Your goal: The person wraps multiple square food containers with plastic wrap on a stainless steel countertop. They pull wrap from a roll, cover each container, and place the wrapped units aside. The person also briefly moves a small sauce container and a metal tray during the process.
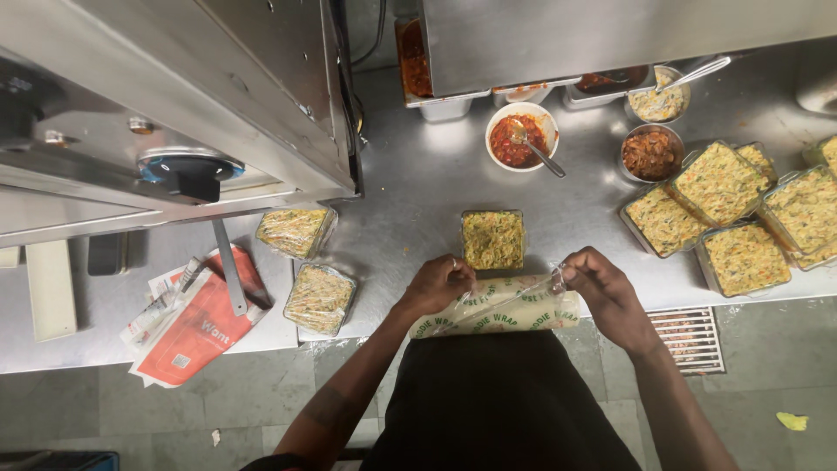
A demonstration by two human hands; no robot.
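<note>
A roll of clear cling film (501, 307) lies across the front edge of the steel counter (410, 192). My left hand (438, 283) pinches the loose film at the roll's left end. My right hand (597, 288) pinches the film at the right end. Just beyond the roll sits an open square container of yellow noodles (493, 239), uncovered, between my two hands.
Two film-wrapped noodle containers (319, 299) (295, 231) sit at the left. Several uncovered noodle containers (741, 218) crowd the right. A white bowl of red sauce with a spoon (520, 135), a dark bowl (649, 153) and a red-and-white packet (196, 323) are also there.
</note>
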